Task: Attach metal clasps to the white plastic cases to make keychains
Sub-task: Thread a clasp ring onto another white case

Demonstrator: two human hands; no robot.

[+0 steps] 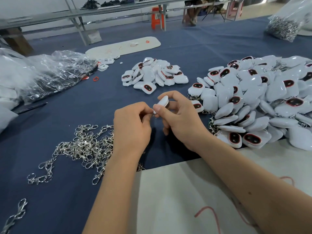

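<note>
A person's two bare hands meet at the centre of the frame over a table (211, 48) draped in dark blue cloth. The right hand (179, 119) has its thumb and curled fingers (157, 108) closed around one white plastic case (161, 103), held on edge. The left hand (133, 125) has its fingers curled tight, their tips pressed against the lower end of that case; whatever small piece it pinches there is hidden from view.

A tangled heap of metal clasps (84, 147) lies at lower left, touching the left wrist, too many to count, with one stray clasp (16, 215) at the bottom left corner. A small pile of cases (153, 75), roughly two dozen, sits just beyond the hands in the upper middle. A far larger pile of cases (263, 102), with bits of chain showing along its near edge, fills the right side and cannot be counted.

Crumpled clear plastic bags (50, 73) sit at the left edge, a bag of metal parts (283, 29) at upper right. A pale sheet (177, 196) with red marks lies under the forearms, and a white oblong board (125, 47) rests further back. Behind the table stand long metal-framed benches (76, 16) and an orange stool (157, 17) against a light wall
</note>
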